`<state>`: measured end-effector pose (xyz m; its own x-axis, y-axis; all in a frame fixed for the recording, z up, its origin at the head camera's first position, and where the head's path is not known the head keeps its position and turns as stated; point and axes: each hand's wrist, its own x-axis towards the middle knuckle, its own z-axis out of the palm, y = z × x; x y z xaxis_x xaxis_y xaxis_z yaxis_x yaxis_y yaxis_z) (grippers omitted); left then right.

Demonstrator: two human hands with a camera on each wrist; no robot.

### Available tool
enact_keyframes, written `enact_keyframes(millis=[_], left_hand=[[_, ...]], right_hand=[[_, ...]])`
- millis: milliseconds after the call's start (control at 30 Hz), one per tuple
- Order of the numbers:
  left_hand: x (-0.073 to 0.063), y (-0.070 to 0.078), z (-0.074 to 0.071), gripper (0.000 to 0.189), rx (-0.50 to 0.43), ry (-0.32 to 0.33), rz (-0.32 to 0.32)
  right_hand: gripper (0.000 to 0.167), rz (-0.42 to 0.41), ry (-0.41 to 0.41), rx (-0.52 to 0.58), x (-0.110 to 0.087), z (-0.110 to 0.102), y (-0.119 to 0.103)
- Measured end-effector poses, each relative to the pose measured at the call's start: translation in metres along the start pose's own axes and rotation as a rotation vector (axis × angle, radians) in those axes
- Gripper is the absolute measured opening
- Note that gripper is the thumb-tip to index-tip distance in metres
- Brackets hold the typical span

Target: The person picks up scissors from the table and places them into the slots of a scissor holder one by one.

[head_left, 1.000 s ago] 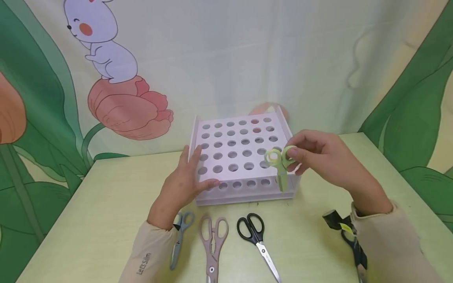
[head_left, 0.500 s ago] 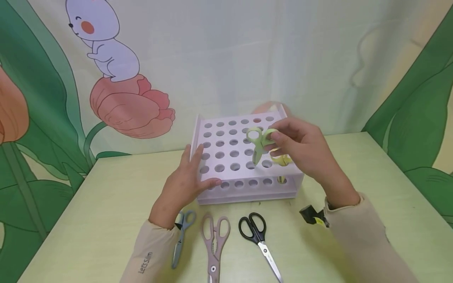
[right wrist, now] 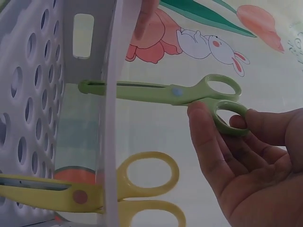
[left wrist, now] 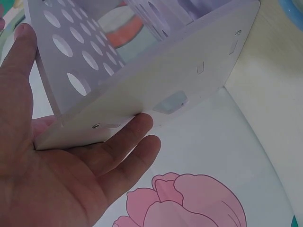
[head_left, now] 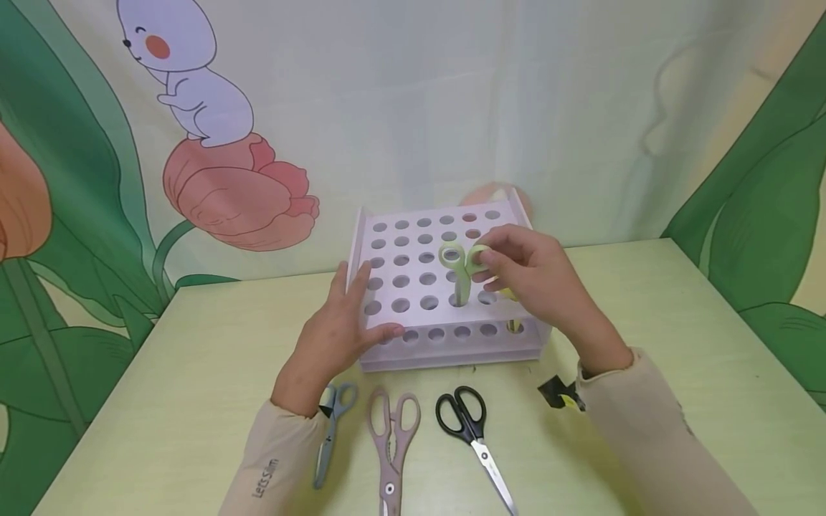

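My right hand (head_left: pixel 532 276) pinches light green scissors (head_left: pixel 462 265) by one handle ring. Their blade end points down into a front-row hole of the white rack (head_left: pixel 387 269). In the right wrist view, the green scissors' tip (right wrist: pixel 87 87) has passed through the holed top panel. Yellow scissors (right wrist: pixel 151 203) sit in a hole nearby, partly hidden by my right hand in the head view. My left hand (head_left: pixel 335 330) rests against the rack's front left corner, fingers extended along the side panel (left wrist: pixel 156 94) and thumb on the front edge.
On the table (head_left: pixel 193 373) before the rack lie blue-grey scissors (head_left: pixel 329 437), pinkish-mauve scissors (head_left: pixel 390 451) and black-handled scissors (head_left: pixel 471 430). A black strap piece (head_left: pixel 556 392) sits at my right sleeve (head_left: pixel 639 423). Behind stands a printed curtain (head_left: pixel 387 107).
My right hand has moved left with the green scissors, from the rack's right front to a front-row hole, and their blades have gone down into it. My left hand stays put.
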<state>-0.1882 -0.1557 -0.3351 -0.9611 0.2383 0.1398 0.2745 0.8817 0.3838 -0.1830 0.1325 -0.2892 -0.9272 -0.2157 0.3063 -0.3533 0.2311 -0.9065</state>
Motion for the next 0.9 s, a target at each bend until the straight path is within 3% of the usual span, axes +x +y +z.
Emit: enact_keyframes(millis=[200, 367, 633, 900], left_hand=[[0.0, 0.0, 0.0, 0.11, -0.001, 0.0, -0.001], [0.0, 0.0, 0.0, 0.11, -0.009, -0.006, -0.005], [0.0, 0.0, -0.001, 0.109, -0.019, -0.01, -0.005], [-0.001, 0.0, -0.001, 0.109, -0.016, -0.005, -0.005]], right_hand=[[0.012, 0.007, 0.014, -0.061, 0.002, 0.006, 0.005], [0.011, 0.087, 0.017, -0.149, 0.002, 0.011, 0.007], [0.011, 0.151, -0.041, -0.288, 0.004, 0.015, 0.013], [0.006, 0.167, -0.091, -0.331, 0.005, 0.018, 0.019]])
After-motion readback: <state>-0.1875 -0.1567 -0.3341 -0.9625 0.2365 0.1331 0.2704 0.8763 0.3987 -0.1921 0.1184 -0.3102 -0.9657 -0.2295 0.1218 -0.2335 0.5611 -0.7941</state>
